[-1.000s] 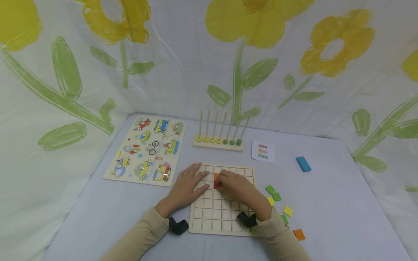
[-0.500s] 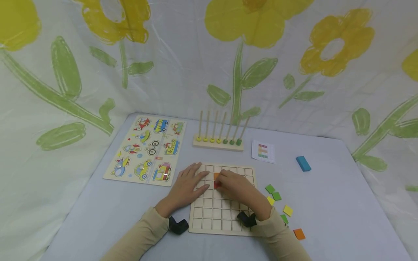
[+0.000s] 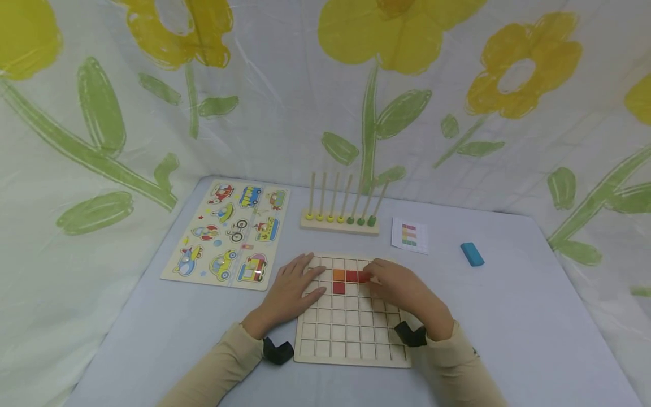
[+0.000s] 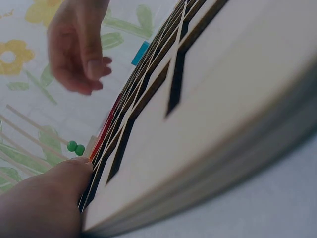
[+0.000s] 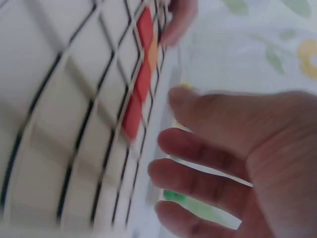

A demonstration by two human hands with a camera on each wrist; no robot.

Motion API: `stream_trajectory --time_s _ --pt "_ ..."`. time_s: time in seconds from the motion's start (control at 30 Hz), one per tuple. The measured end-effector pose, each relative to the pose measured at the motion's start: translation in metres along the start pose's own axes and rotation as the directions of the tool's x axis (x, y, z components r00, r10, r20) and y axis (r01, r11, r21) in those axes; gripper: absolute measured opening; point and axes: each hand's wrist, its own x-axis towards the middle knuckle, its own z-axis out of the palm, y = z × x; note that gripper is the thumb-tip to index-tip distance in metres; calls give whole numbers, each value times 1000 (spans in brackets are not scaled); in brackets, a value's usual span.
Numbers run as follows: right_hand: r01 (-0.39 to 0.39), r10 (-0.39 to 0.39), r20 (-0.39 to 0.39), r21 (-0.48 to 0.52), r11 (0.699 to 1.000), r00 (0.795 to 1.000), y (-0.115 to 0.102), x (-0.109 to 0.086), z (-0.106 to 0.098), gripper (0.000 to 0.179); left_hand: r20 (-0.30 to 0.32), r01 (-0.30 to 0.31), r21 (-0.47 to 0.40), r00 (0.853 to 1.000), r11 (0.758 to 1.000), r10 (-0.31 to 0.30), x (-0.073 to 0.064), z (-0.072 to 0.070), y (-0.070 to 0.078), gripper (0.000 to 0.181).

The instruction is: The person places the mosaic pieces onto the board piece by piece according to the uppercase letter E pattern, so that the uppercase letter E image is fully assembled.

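Hovering just above grid board (image 3: 324,332) with right hand (image 3: 403,287), thumb and fingers apart, holding nothing. Resting left hand (image 3: 288,298) on board, fingers outstretched. Note red tile (image 3: 362,276) just below right fingertips, partly hidden in head view; farther left from there, second red tile (image 3: 351,276), then orange tile (image 3: 338,275); just beside left thumb, third red tile (image 3: 338,288). Judging by look: likely light, thin, stiff, hardly fragile, maybe slick on face. Best taken by opposite edges, thumb against index fingertip; probably awkward to pinch while seated.
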Motion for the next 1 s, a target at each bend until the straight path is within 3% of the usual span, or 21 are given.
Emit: stream_trajectory --time_s 0.17,0.4,0.53,1.0 --pt "-151 150 55 22 988 987 25 -28 -16 19 -4 -1 5 1000 1000 1 0 2 -1 52" --pt "-319 317 124 -6 948 940 57 -59 -22 24 -16 -3 11 1000 1000 4 0 4 -2 53" --pt "-348 342 158 15 937 926 64 -68 -20 25 -13 0 8 1000 1000 0 0 4 -2 53" --pt "-362 359 160 -8 932 920 64 -67 -14 26 -2 7 4 1000 1000 -7 0 4 -2 54"
